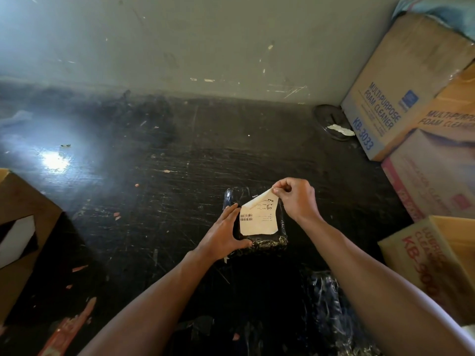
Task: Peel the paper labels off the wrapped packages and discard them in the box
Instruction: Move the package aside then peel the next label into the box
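Note:
A black wrapped package (267, 244) lies on the dark floor at the centre. A cream paper label (259, 222) with a barcode covers its top; the label's far right corner is lifted and curled. My right hand (295, 197) pinches that lifted corner between thumb and fingers. My left hand (223, 235) presses flat against the package's left side, fingers spread, thumb along the near edge. An open brown cardboard box (28, 217) stands at the left edge. More dark wrapped packages (331, 304) lie close to me, between my forearms.
Stacked cardboard cartons (401, 98) printed with foam cleaner text fill the right side, with an open carton (437, 258) at the near right. A round dark lid (331, 122) with a paper scrap lies by the wall. Paper scraps litter the scratched floor.

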A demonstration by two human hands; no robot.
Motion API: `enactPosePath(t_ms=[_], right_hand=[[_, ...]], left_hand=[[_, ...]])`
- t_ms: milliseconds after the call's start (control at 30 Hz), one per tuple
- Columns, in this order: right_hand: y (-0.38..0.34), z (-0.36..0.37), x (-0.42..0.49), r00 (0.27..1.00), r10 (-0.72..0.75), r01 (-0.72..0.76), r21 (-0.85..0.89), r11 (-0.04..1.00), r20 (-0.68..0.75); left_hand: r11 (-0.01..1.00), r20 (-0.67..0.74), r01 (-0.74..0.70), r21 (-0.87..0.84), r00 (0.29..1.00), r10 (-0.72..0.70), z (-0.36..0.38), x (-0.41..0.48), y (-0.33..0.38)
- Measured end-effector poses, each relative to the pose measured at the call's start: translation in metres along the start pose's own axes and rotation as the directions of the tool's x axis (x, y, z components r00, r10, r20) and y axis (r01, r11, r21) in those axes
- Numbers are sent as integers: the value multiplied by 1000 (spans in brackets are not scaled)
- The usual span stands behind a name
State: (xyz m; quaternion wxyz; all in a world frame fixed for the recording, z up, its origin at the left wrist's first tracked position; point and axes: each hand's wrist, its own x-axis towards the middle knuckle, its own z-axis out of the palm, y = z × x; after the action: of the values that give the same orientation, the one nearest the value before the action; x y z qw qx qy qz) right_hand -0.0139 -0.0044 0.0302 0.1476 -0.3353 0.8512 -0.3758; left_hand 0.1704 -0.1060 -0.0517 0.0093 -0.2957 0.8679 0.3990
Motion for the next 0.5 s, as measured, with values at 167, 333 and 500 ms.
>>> enactPosePath(t_ms=[167, 333, 500], right_hand=[[-6, -14, -2, 1000, 2, -2, 27, 1000, -14], [-11, -44, 2, 991, 49, -38, 84, 996, -127], [-9, -77, 3, 991, 4, -1, 20, 1000, -134]], left_hand=[[1000, -8, 7, 1, 1000, -7, -1, 0, -1], [1000, -11, -13, 14, 1000, 13, -1, -3, 1], [999, 13, 19, 49, 1000, -20, -7, -4, 8]])
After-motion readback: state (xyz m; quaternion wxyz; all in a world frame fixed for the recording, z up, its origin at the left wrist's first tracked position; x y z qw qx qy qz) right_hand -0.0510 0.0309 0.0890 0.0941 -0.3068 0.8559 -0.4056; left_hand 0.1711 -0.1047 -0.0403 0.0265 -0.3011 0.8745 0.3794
